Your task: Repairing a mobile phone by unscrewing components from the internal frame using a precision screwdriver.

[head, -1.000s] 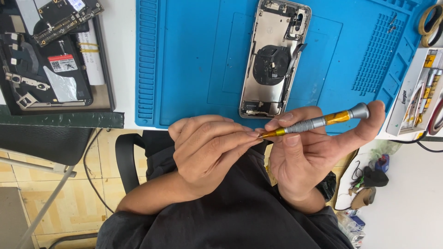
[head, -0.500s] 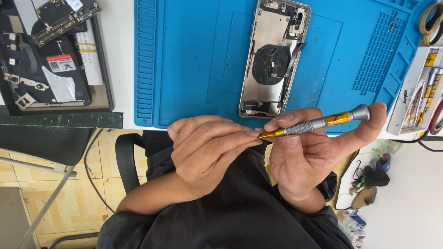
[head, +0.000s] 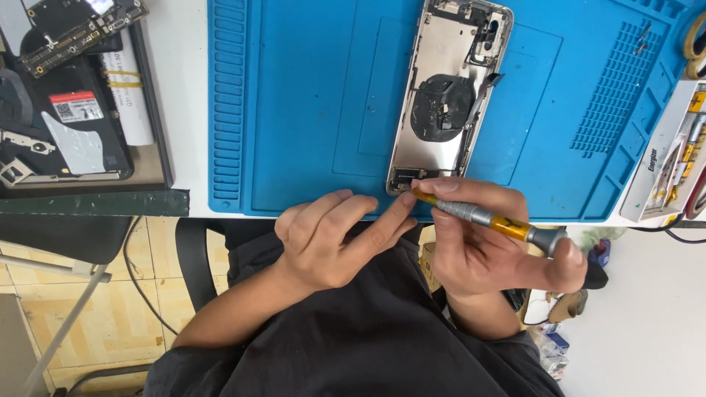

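An opened phone housing [head: 448, 95] with a round black coil lies on the blue work mat [head: 309, 110]. My right hand [head: 485, 242] grips a precision screwdriver [head: 489, 218] with a silver and yellow handle. Its tip points at the near end of the housing, by the mat's front edge. My left hand [head: 334, 239] holds nothing. Its fingers are loosely curled, and the index finger reaches to the screwdriver tip at the phone's near edge.
A dark tray [head: 73, 110] at the left holds a circuit board, a black battery and metal brackets. At the right edge sit a white box of screwdriver bits [head: 665, 162] and tape rolls [head: 695, 44]. Below the table edge are my dark shirt and a chair.
Both hands have moved up from my lap toward the table. The screwdriver has swung so its tip now meets the phone's near end, with the left index finger beside it.
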